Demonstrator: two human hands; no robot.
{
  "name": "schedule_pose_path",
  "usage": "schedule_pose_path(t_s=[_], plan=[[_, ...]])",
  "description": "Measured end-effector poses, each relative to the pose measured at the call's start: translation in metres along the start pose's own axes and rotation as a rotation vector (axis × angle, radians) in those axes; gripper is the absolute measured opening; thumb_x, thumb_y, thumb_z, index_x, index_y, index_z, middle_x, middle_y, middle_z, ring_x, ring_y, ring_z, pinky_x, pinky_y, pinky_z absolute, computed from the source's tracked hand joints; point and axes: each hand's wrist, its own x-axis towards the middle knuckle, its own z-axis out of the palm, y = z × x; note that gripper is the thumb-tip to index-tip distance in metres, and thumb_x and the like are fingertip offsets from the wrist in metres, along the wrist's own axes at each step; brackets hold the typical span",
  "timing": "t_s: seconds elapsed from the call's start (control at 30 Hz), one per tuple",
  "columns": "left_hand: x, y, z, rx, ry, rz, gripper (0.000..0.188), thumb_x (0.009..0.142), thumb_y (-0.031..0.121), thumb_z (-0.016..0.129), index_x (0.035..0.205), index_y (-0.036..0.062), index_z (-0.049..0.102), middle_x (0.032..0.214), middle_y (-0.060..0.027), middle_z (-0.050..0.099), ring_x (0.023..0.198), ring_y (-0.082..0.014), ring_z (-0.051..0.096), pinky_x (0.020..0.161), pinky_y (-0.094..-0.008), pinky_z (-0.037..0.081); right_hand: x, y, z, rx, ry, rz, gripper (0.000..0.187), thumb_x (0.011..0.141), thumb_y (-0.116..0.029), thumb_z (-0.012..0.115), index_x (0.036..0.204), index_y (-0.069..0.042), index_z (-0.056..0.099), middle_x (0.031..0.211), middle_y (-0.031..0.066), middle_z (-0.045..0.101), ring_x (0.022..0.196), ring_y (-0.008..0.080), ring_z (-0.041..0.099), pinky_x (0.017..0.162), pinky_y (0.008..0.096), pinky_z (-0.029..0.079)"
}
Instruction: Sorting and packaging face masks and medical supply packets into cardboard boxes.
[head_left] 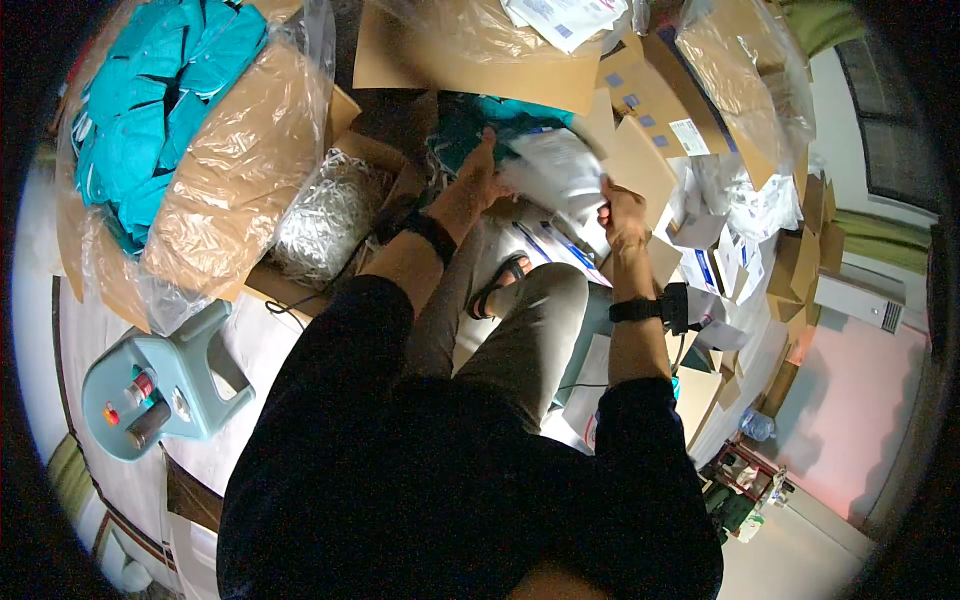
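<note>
My right hand point(622, 212) is closed on the right edge of a white printed packet point(565, 172), which is smeared by motion. Close to the packet's left side is my left hand point(482, 172); its fingers are partly blurred, so I cannot tell whether they grip the packet. Beyond both hands, teal folded pieces point(465, 125) lie in a shadowed carton. Below the packet, flat white and blue packages point(555, 250) lie near my sandalled foot. Dark bands with cables circle both wrists.
At left, a plastic-lined carton point(215, 190) holds teal pieces, beside a box of white shredded filler point(330, 215). A light blue stool point(150, 360) carries a bottle and small items. White bags and boxes point(735, 215) crowd the right, near open cartons point(800, 260).
</note>
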Motion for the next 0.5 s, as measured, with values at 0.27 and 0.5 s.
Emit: schedule_pose_path(t_s=[0.27,0.5], plan=[[0.009,-0.004,-0.004,0.217,-0.129,0.235,0.059,0.087,0.058,0.051,0.127,0.0135,0.046,0.124,-0.0088,0.054,0.108,-0.0326,0.054,0.085,-0.0592,0.045,0.004,0.016,-0.033,0.232,0.065,0.074,0.010,0.087,-0.012,0.063,0.086,-0.011,0.053,0.060,-0.0018,0.049,0.036,0.0069,0.039,0.032,0.0188,0.029],[0.018,0.006,-0.012,0.095,-0.245,0.288,0.047,0.089,0.044,0.058,0.122,0.0128,0.048,0.118,-0.0100,0.055,0.103,-0.0317,0.056,0.080,-0.0532,0.051,0.014,0.059,-0.063,0.289,-0.082,0.175,0.014,0.091,-0.019,0.056,0.081,-0.010,0.053,0.055,-0.0012,0.046,0.039,0.0082,0.036,0.034,0.0228,0.025]])
